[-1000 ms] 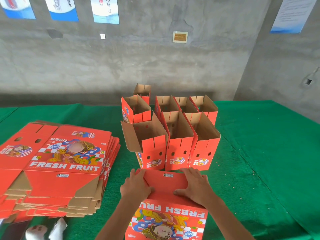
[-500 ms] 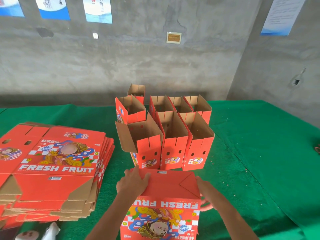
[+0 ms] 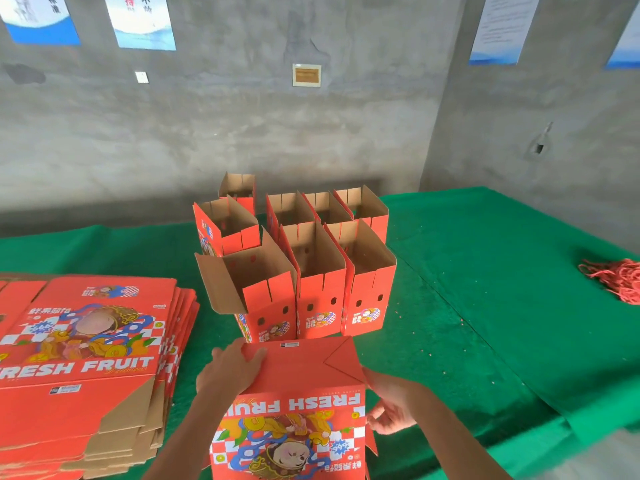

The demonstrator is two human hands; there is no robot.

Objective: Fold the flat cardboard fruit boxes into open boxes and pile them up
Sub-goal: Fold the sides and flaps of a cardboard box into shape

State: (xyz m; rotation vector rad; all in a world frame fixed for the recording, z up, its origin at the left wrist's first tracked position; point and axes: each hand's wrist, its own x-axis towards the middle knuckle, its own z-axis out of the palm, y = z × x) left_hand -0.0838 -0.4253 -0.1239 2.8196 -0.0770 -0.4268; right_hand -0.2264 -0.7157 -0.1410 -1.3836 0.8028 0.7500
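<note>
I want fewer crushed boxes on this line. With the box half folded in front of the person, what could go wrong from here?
The red cardboard box being folded sits right against the front row of standing open red boxes; a push forward might topple them. The nearest standing box's brown side flap hangs out and could snag. The left hand only presses flat while the right hand works the side, so the panel may slip.
</note>
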